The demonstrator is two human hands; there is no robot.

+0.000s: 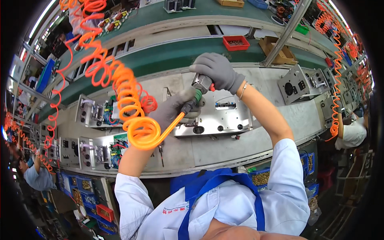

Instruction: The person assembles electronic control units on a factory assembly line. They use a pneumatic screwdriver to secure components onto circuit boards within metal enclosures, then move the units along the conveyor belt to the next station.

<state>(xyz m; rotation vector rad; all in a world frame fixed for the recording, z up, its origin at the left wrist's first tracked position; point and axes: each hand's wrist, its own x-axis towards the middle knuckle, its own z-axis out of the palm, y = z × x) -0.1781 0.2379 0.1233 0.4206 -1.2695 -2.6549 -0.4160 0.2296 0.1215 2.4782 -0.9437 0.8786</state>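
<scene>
Both of my hands wear grey gloves and are closed on an air tool [202, 83] with a dark grey body, a red part and a green ring. My right hand [216, 70] wraps over its top end. My left hand [176, 107] grips lower down, around the green ring and the hose coupling. From that coupling an orange coiled air hose [145, 132] loops over my left forearm and up to the left. Beneath the tool lies a shiny metal chassis [224, 118] with round dark holes and a slotted connector. The tool's working tip is hard to make out.
More metal chassis units [294, 86] stand on the bench to the right, and others [98, 112] with wiring to the left. Behind runs a green conveyor [168, 64] bearing a red parts bin [236, 43] and a cardboard box [282, 54]. Co-workers sit at both sides.
</scene>
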